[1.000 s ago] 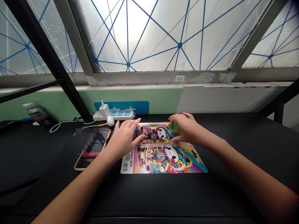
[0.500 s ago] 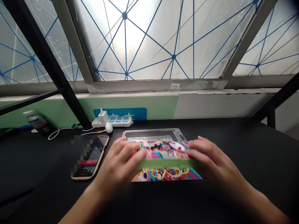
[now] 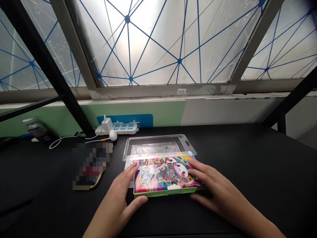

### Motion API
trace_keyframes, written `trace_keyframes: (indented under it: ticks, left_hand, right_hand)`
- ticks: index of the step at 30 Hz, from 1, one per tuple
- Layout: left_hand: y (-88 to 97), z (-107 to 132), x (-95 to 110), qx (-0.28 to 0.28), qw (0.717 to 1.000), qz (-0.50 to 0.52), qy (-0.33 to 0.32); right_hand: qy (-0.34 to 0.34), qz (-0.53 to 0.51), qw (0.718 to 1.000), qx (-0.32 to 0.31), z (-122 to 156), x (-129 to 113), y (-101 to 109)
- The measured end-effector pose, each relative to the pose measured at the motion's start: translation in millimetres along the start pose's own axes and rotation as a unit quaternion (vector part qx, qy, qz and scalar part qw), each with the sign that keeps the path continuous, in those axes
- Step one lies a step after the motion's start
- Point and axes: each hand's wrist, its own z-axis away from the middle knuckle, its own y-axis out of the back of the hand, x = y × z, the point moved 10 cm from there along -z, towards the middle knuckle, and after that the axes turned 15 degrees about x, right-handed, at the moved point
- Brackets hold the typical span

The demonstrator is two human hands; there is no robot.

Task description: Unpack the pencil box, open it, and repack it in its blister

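A flat pencil case with a bright cartoon-printed lid, the word SPORT and a green base lies with its lid down in front of me. My left hand holds its left end, fingers along the side and thumb at the front corner. On the right end, my right hand has its fingers over the lid's edge and its thumb by the front side. A clear plastic tray lies just behind the case. Part of a printed card shows at the case's left side; the rest is covered.
Left of my hands lies a phone, mostly blurred out. A white power strip with a plug and cable sits against the wall. At the far left is a tipped bottle. Black frame bars rise on both sides of the black table.
The pencil case has come down from a raised tilt, showing its green edge, to lying with its printed lid up. Both hands moved down with it, and more of the clear tray shows.
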Motion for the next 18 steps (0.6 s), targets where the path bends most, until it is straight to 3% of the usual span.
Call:
trace_keyframes:
  ticks: [6, 18]
  left_hand:
    - [-4.6, -0.2, -5.1, -0.017, 0.999, 0.012, 0.043]
    - [-0.8, 2.5, -8.1, -0.03, 0.995, 0.026, 0.09]
  right_hand:
    - [-0.106, -0.039, 0.991, -0.068, -0.6, 24.6, -3.9]
    - [-0.184, -0.136, 0.955, -0.189, -45.8, 52.0, -8.6]
